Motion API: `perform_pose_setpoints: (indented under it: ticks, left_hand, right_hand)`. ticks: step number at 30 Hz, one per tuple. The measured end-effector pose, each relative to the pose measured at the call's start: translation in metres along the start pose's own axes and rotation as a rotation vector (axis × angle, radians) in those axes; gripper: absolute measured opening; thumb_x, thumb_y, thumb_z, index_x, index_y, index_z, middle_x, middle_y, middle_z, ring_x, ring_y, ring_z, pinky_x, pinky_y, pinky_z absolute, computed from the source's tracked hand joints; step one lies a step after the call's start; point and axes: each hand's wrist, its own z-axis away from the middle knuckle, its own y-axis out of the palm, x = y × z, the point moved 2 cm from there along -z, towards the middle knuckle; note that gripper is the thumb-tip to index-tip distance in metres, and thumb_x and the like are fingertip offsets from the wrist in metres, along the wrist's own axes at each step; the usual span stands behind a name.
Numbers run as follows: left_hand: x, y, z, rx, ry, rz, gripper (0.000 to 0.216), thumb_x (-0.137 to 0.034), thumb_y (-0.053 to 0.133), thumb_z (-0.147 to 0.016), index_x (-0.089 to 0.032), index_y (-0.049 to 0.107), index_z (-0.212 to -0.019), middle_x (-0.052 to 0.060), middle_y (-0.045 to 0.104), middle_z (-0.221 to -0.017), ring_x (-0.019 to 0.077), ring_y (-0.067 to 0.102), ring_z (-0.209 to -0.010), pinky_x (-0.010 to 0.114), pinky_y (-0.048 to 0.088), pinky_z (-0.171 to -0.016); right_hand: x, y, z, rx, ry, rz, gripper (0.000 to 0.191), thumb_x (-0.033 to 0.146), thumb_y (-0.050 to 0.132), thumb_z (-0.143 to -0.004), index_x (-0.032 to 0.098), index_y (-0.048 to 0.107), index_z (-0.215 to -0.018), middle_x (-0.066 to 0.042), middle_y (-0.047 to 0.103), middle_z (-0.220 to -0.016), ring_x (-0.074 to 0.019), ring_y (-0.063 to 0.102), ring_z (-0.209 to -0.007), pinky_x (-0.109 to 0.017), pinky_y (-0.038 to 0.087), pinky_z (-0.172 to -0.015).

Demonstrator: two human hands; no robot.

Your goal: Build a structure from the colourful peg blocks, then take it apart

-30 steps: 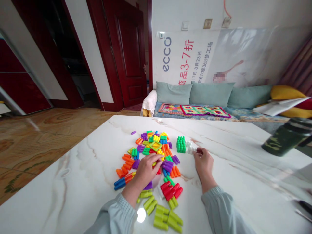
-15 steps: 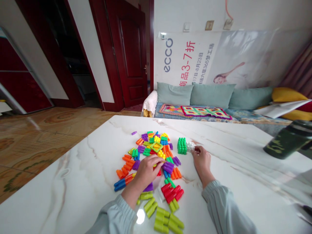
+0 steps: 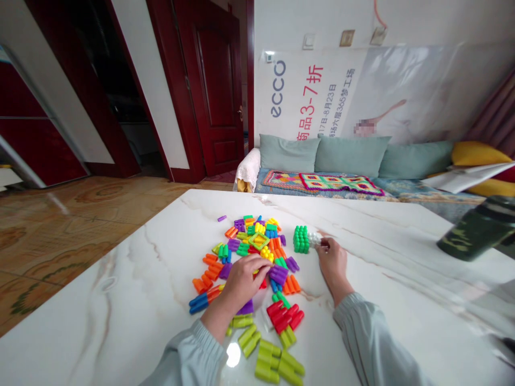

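Observation:
Colourful plastic building blocks lie in a loose heap on the white marbled table. My left hand reaches over the heap, fingers closed, with its fingertips at the upper left corner of a purple building block. Part of the heap is hidden under that hand. To the right, my right hand pinches the right end of a white knobbed block. This white block adjoins a green knobbed block standing on the table.
Red blocks and lime-green blocks lie nearer to me. A yellow-green square frame rests on the heap. At the right edge stands a camouflage-patterned cup. Beyond the table is a sofa with teal cushions.
Both hands and the blocks stay almost where they were. The view has shifted very slightly.

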Motion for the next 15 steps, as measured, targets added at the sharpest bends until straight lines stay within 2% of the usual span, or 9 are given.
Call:
perform_pose_setpoints:
  ticks: [7, 10, 13, 15]
  left_hand:
    - [0.001, 0.0, 0.001, -0.001, 0.004, 0.001, 0.016, -0.015, 0.061, -0.09, -0.022, 0.074, -0.096, 0.003, 0.075, -0.09, 0.0165, 0.07, -0.083, 0.028, 0.056, -0.078]
    - [0.0, 0.0, 0.0, -0.021, -0.002, 0.001, 0.015, -0.014, 0.062, -0.09, -0.022, 0.074, -0.094, 0.003, 0.076, -0.088, 0.0167, 0.071, -0.082, 0.028, 0.057, -0.077]
    - [0.0, -0.002, -0.002, -0.038, -0.028, 0.024, 0.014, -0.014, 0.063, -0.088, -0.021, 0.075, -0.091, 0.003, 0.076, -0.086, 0.0167, 0.071, -0.079, 0.028, 0.057, -0.076]
    - [0.001, -0.005, -0.004, -0.039, -0.048, 0.055, 0.014, -0.013, 0.065, -0.087, -0.021, 0.075, -0.09, 0.003, 0.077, -0.085, 0.0166, 0.072, -0.079, 0.028, 0.057, -0.076]
  right_hand:
    - [0.0, 0.0, -0.001, -0.015, 0.006, -0.039, 0.031, 0.034, 0.052, -0.074, 0.015, 0.07, -0.09, -0.012, 0.073, -0.083, -0.0244, 0.063, -0.073, -0.034, 0.044, -0.068]
    - [0.004, -0.005, 0.002, -0.042, 0.018, -0.079, 0.034, 0.037, 0.052, -0.075, 0.014, 0.069, -0.094, -0.014, 0.073, -0.09, -0.0231, 0.064, -0.073, -0.034, 0.046, -0.069]
    - [0.02, -0.016, 0.014, -0.143, -0.009, -0.21, 0.036, 0.042, 0.054, -0.079, 0.015, 0.067, -0.098, -0.013, 0.073, -0.098, -0.0203, 0.064, -0.073, -0.034, 0.049, -0.07]
    - [0.04, -0.026, 0.026, -0.137, -0.088, -0.348, 0.033, 0.045, 0.057, -0.08, 0.017, 0.068, -0.094, -0.01, 0.073, -0.093, -0.0187, 0.063, -0.071, -0.032, 0.049, -0.067]
